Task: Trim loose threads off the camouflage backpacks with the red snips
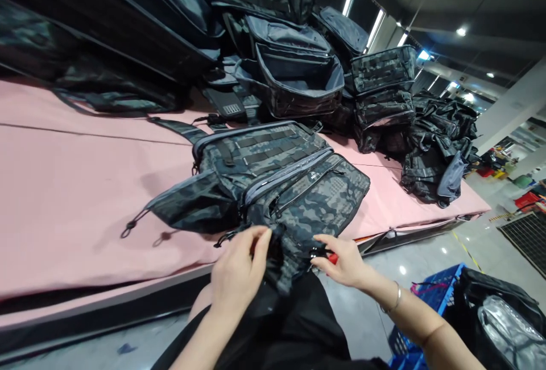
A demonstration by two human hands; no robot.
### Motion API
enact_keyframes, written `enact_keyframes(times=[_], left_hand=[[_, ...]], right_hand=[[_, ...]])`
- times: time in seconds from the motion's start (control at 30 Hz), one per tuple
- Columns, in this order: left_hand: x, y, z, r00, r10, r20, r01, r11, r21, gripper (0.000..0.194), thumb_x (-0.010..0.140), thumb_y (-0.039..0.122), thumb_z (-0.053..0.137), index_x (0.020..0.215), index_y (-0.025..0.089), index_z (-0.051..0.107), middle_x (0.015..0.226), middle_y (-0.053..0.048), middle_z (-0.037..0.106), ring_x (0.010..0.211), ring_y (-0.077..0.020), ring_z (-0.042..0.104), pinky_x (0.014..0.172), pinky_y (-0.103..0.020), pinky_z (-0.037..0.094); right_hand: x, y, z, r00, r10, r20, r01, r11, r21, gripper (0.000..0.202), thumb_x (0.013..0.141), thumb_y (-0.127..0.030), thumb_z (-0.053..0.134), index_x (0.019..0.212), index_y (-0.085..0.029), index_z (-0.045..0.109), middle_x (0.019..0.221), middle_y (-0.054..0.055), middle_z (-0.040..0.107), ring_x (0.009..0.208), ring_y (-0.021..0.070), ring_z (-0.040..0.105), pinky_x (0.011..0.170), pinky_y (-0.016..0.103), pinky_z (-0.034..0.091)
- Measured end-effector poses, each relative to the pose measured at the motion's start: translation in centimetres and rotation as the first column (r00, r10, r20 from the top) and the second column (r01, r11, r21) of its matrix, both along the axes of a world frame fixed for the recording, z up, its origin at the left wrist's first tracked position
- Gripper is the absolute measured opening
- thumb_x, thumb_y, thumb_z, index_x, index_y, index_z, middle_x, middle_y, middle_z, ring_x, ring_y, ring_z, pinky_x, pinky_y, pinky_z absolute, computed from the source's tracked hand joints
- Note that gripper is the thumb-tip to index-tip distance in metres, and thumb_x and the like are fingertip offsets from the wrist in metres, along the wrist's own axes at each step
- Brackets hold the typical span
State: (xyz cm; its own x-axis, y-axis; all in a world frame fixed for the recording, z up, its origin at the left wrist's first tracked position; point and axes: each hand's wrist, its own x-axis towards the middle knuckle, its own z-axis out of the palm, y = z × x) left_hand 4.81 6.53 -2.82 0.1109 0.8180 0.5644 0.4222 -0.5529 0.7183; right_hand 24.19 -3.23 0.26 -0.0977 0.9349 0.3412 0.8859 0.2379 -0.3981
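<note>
A dark camouflage backpack (319, 199) lies on the pink-covered table, its front panel folded down toward me and its lower end over the near edge. The side pocket (196, 205) with a drawcord spreads to the left. At the bag's near edge, my left hand (241, 267) has thumb and forefinger pinched together; what lies between them is too small to tell. My right hand (343, 262) is at the bag's lower right corner, thumb and forefinger a little apart beside a small shiny piece. A small red thing (333, 258) shows within its curled fingers.
Open camouflage bags (298, 74) with grey linings stand piled along the far side of the pink table (85, 188). More bags (439, 153) lie at its right end. Below right, a blue crate (447, 282) stands near a black bag with silver lining (507, 324).
</note>
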Motion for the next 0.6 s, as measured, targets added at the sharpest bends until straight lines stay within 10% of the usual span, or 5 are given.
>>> enact_keyframes(times=[0.23, 0.6], left_hand=[[0.0, 4.7, 0.8, 0.977, -0.028, -0.213, -0.078, 0.878, -0.473, 0.032, 0.075, 0.047, 0.045, 0.088, 0.018, 0.050, 0.079, -0.005, 0.061, 0.076, -0.0222, 0.059, 0.067, -0.031, 0.041], [-4.1, 2.8, -1.9, 0.972, -0.121, 0.202, 0.225, 0.729, -0.647, 0.049, 0.059, 0.056, 0.055, 0.085, 0.015, 0.049, 0.074, -0.004, 0.055, 0.066, -0.0172, 0.055, 0.065, -0.032, 0.048]], right_hand=[[-1.2, -0.9, -5.2, 0.996, -0.008, -0.087, 0.020, 0.990, 0.137, 0.050, 0.079, -0.051, 0.060, 0.117, -0.018, 0.055, 0.104, 0.004, 0.065, 0.082, 0.0144, 0.065, 0.075, 0.022, 0.049], [-4.4, -4.4, -7.9, 0.994, 0.073, -0.076, -0.067, 0.995, 0.074, 0.030, 0.086, -0.028, 0.055, 0.115, -0.027, 0.053, 0.103, -0.006, 0.065, 0.082, 0.0100, 0.065, 0.066, 0.021, 0.043]])
